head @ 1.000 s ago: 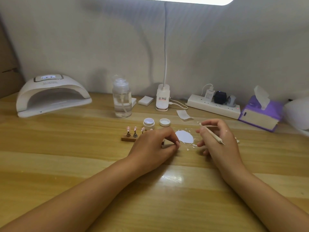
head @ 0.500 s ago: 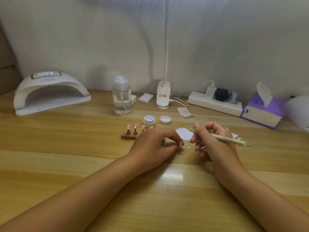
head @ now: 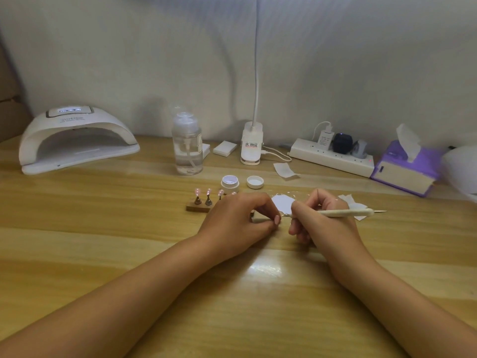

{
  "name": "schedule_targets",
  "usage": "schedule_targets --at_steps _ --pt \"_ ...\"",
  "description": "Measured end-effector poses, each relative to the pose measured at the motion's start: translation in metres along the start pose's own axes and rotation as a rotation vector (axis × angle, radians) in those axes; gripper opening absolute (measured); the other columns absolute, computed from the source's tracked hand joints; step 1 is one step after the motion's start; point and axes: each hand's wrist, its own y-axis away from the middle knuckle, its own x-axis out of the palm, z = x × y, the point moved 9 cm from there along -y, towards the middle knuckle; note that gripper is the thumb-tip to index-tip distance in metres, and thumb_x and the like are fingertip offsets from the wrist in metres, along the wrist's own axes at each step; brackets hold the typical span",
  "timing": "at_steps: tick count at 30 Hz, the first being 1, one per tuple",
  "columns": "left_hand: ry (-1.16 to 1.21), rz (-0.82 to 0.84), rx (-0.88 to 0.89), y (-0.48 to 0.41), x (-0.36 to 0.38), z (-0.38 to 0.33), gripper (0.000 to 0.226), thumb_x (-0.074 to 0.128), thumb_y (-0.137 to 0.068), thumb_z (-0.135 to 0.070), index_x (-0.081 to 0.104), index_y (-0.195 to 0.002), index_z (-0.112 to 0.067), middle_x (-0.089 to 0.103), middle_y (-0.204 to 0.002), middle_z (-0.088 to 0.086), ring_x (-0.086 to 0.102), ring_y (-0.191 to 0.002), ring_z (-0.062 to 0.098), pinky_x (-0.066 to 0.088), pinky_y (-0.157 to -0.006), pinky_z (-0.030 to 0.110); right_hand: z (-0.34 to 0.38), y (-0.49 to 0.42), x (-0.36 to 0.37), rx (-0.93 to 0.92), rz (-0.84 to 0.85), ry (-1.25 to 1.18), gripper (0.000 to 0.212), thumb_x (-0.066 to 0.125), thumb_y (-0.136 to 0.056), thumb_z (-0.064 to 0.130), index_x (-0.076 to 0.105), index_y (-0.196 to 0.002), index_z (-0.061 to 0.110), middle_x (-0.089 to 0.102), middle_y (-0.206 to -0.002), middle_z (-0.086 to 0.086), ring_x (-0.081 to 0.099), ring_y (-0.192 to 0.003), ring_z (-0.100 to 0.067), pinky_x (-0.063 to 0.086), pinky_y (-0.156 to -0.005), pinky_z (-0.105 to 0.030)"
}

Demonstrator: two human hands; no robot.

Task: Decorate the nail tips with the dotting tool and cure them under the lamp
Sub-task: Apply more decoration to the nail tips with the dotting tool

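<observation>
Judging from the layout, the decorating stage is under way and curing is not yet begun. A row of pink nail tips [head: 208,191] stands on pegs in a wooden stand [head: 197,208] at centre frame; 3 are plainly seen and a 4th is partly hidden by the left hand [head: 240,218]. Whether any tip carries dots cannot be told at this size. The left hand's fingers are curled, thumb and forefinger closed together, apparently pinching the stand's hidden right end. The dotting tool [head: 343,213] is pinched in the right hand [head: 317,220], its shaft held nearly level, its working end brought just beside the left fingertips and its rear point projecting to the right. An open jar [head: 229,183] and its lid [head: 255,182] sit just behind the stand, and a white paper palette [head: 282,202] lies between the 2 hands.

The curing lamp [head: 77,140] is placed at the upper left, well apart from the stand, and nothing is seen in its mouth. Only bare wood shows between stand and lamp, left of the pump bottle [head: 187,148], so a sliding path appears open. The jar is likely the nearest thing to be knocked. The table's [head: 77,254] far edge is met by the wall; its near edge is out of frame.
</observation>
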Motion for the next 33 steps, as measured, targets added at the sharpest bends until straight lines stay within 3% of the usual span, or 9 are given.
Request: schedule_targets --at_steps 4,21,27,33 --pt "0.024 0.009 -0.012 -0.0016 0.0013 0.0033 0.006 0.074 -0.084 -0.026 0.072 -0.084 -0.032 0.073 -0.089 -0.02 0.056 -0.069 -0.011 0.044 -0.066 0.026 0.0001 0.0005 0.0028 0.001 0.022 0.021 0.019 0.063 -0.078 0.012 0.046 -0.069 0.014 0.068 -0.057 -0.011 0.052 -0.044 -0.011 0.042 -0.044 -0.022" --pt "0.017 0.009 0.0 -0.001 0.0011 0.0019 0.009 0.075 -0.083 -0.025 0.072 -0.082 -0.034 0.073 -0.087 -0.02 0.053 -0.065 -0.017 0.033 -0.059 0.009 0.0018 0.0019 0.0053 0.012 0.045 -0.021 0.021 0.063 -0.084 0.01 0.046 -0.073 0.011 0.068 -0.057 -0.013 0.053 -0.044 -0.012 0.043 -0.043 -0.019" --pt "0.025 0.013 -0.002 -0.0019 0.0014 0.0026 0.006 0.075 -0.083 -0.024 0.074 -0.084 -0.03 0.073 -0.087 -0.018 0.057 -0.07 -0.011 0.037 -0.062 0.017 0.0027 0.0023 0.0061 0.005 0.056 -0.009 0.019 0.064 -0.084 0.011 0.047 -0.074 0.01 0.069 -0.059 -0.012 0.054 -0.045 -0.01 0.045 -0.044 -0.019" --pt "0.022 0.017 -0.003 -0.0011 0.001 0.002 0.008 0.075 -0.083 -0.024 0.073 -0.082 -0.032 0.073 -0.087 -0.018 0.054 -0.066 -0.015 0.035 -0.06 0.014 0.0045 0.0024 0.0041 -0.005 0.042 -0.032 0.02 0.063 -0.083 0.009 0.046 -0.072 0.011 0.068 -0.058 -0.013 0.054 -0.044 -0.011 0.044 -0.044 -0.019"
